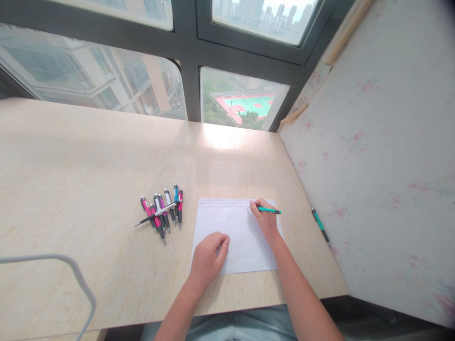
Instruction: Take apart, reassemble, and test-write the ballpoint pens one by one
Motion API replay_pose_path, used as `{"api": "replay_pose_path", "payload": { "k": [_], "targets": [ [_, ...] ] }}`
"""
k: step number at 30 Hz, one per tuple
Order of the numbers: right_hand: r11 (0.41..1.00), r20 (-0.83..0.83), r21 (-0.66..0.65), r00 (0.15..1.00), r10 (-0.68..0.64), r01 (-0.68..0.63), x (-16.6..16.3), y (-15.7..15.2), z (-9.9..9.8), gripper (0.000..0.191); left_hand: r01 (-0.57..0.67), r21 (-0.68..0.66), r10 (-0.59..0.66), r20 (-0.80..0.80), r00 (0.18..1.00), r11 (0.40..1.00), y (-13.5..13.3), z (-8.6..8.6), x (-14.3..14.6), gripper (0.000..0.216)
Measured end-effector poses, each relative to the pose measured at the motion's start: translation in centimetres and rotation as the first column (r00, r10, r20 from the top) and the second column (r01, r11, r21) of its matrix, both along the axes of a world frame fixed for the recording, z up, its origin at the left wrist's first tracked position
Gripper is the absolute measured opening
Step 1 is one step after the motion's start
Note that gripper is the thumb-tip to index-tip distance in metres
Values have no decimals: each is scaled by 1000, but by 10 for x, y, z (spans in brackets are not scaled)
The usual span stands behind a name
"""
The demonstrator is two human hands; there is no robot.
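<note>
A white sheet of paper point(234, 227) lies on the beige table point(88, 180) in front of me, with faint lines of writing along its top edge. My right hand point(263, 219) is closed around a green pen point(269, 210) whose tip rests on the paper near the top right. My left hand point(209, 258) lies on the sheet's lower left corner with the fingers loosely curled, holding nothing that I can see.
Several pens point(162, 211), pink, blue and white, lie bunched to the left of the paper. Another green pen point(321, 227) lies at the table's right edge beside the flowered wall point(384, 166). A white curved bar point(60, 265) is at lower left. Windows run behind the table.
</note>
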State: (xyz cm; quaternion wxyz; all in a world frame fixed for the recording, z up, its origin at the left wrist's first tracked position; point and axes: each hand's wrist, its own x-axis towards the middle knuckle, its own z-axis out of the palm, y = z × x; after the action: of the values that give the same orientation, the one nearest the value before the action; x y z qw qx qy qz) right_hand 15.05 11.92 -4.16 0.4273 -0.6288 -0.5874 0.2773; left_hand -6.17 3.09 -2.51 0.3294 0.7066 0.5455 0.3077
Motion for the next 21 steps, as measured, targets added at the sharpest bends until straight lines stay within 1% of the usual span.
{"api": "replay_pose_path", "payload": {
  "k": [5, 10, 13, 21],
  "targets": [
    [1000, 2, -5, 1000, -10, 10, 0, 1, 2, 35, -12, 7, 12, 8, 1000, 1000, 1, 1, 1, 23],
    [1000, 22, 15, 1000, 15, -15, -3, 4, 6, 38, -13, 6, 13, 16, 1000, 1000, 1, 2, 1, 22],
    [1000, 42, 10, 999, -4, 3, -4, 5, 7, 38, -8, 3, 8, 7, 1000, 1000, 1, 2, 1, 23],
    [1000, 73, -17, 997, -13, 14, -2, 6, 2, 36, 3, -13, -3, 6, 1000, 1000, 1, 1, 1, 25]
  ]
}}
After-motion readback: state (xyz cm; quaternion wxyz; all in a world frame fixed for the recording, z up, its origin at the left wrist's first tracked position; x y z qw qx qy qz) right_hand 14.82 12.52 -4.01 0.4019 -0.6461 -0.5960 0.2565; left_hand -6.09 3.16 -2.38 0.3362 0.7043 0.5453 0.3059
